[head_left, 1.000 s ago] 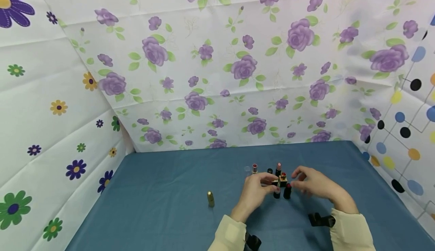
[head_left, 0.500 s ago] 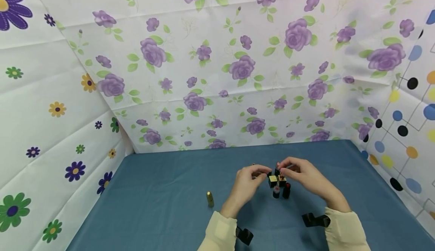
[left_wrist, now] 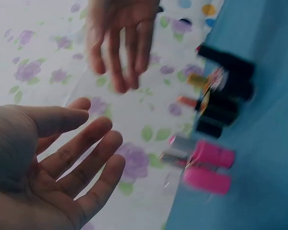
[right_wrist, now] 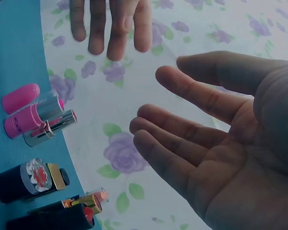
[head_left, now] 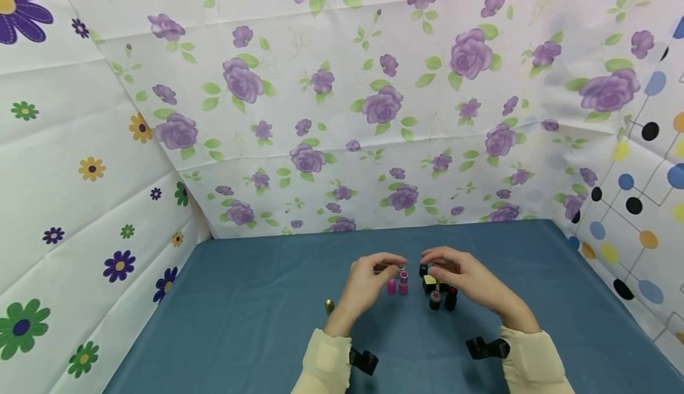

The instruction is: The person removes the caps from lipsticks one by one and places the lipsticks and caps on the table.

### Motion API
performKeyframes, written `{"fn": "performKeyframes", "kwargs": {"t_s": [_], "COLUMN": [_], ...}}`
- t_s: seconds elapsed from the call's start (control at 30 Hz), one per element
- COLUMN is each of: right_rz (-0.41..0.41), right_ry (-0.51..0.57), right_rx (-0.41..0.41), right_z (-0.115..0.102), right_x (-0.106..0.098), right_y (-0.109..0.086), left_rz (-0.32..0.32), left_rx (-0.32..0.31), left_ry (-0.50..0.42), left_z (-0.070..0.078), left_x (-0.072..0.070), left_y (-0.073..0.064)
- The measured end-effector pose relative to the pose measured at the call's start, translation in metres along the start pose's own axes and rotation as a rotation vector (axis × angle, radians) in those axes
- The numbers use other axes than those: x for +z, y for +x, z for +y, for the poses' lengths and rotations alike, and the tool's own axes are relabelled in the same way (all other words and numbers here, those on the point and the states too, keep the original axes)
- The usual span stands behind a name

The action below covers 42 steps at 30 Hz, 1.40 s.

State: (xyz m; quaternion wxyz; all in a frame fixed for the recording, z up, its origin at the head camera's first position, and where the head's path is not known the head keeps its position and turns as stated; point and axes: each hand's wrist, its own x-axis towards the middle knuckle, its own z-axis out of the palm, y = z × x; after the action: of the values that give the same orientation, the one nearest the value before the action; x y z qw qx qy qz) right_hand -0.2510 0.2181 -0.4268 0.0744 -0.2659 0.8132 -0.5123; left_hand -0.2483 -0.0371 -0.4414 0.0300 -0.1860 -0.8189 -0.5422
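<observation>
My left hand (head_left: 369, 275) hovers over the left part of a lipstick group, its loosely bent fingers holding nothing in the left wrist view. Below it stand a pink lipstick (head_left: 403, 285), a pink cap (head_left: 391, 287) and a silver lipstick tube (right_wrist: 55, 127). Over the dark lipsticks is my right hand (head_left: 462, 275), relaxed and empty in the right wrist view. Near it are a black lipstick with a red tip (head_left: 451, 299), a black tube with a clear flower-patterned top (right_wrist: 19, 182), a square gold-topped black cap (head_left: 429, 284) and a peach-tipped lipstick (left_wrist: 188, 101).
A gold lipstick tube (head_left: 329, 307) stands apart on the left, partly covered by the left wrist. Blue cloth (head_left: 256, 311) covers the table. Flowered sheets (head_left: 331, 115) rise behind and at the left, and a dotted sheet (head_left: 641, 204) at the right.
The left hand has shifted left, and the pink lipstick and cap now show. My right hand moved left and up over the dark lipsticks. The standing dark lipsticks look unmoved.
</observation>
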Motion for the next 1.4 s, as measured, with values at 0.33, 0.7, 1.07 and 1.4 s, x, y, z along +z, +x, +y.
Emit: {"fn": "performKeyframes", "kwargs": {"t_s": [0.33, 0.7, 1.07, 1.4], "right_rz": [-0.051, -0.135, -0.243, -0.336], "right_ry": [-0.014, 0.08, 0.111, 0.117], "right_rx": [0.016, 0.01, 0.022, 0.029], "right_z": [-0.007, -0.01, -0.003, 0.003], "right_x": [0.013, 0.036, 0.061, 0.078], "right_y": [0.006, 0.019, 0.035, 0.045], "left_rz": [0.034, -0.017, -0.151, -0.256], "left_rx": [0.034, 0.007, -0.044, -0.09], "left_ry": [0.014, -0.04, -0.039, -0.074], "left_z": [-0.003, -0.02, -0.032, -0.046], "left_x": [-0.036, -0.066, -0.091, -0.106], "left_y": [-0.003, -0.011, -0.02, -0.029]}}
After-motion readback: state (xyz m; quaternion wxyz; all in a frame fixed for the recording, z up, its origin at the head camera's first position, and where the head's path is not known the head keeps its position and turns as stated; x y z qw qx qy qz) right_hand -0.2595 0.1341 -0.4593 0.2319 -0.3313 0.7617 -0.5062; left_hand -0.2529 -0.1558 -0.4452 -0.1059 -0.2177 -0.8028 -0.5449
